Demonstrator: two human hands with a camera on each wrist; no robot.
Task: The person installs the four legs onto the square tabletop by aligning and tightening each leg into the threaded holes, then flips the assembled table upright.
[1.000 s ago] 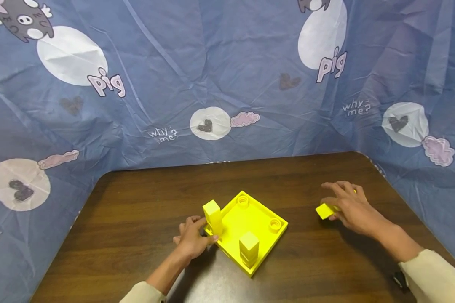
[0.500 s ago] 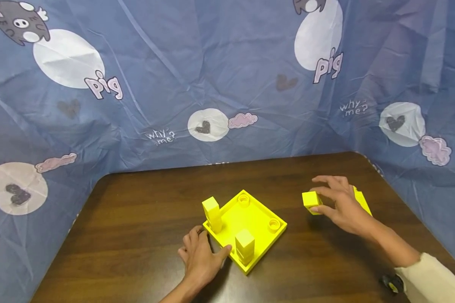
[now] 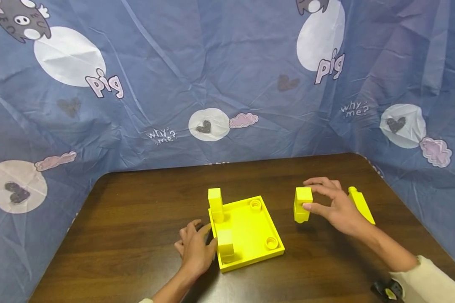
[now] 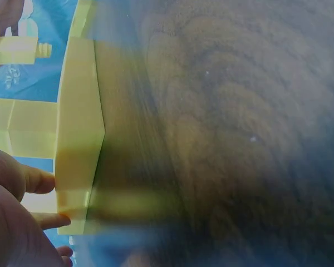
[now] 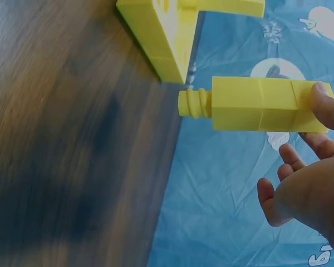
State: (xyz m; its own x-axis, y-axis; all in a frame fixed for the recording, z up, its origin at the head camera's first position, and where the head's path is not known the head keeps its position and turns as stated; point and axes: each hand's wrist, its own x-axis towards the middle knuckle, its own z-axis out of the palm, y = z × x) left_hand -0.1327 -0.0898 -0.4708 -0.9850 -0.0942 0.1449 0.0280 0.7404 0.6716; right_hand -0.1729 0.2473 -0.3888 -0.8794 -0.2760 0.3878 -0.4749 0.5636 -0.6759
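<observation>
Right of the yellow tray (image 3: 242, 227), the right hand (image 3: 337, 206) pinches a yellow block (image 5: 261, 104), threaded end down

Apart from the tray and raised over the tabletop (image 3: 144, 210), the block sits between thumb and fingers; at the tray's left wall, the left hand (image 3: 195, 248) touches with thumb and forefinger spread, its fingers loose; upright in the tray's two left corners stand a far block (image 3: 215, 204) and a near block (image 3: 226, 246); its right corners hold round sockets (image 3: 271, 243); farther right of the tray, beyond the right hand, lies another block (image 3: 362, 206); behind everything hangs a blue printed cloth (image 3: 151, 75)
</observation>
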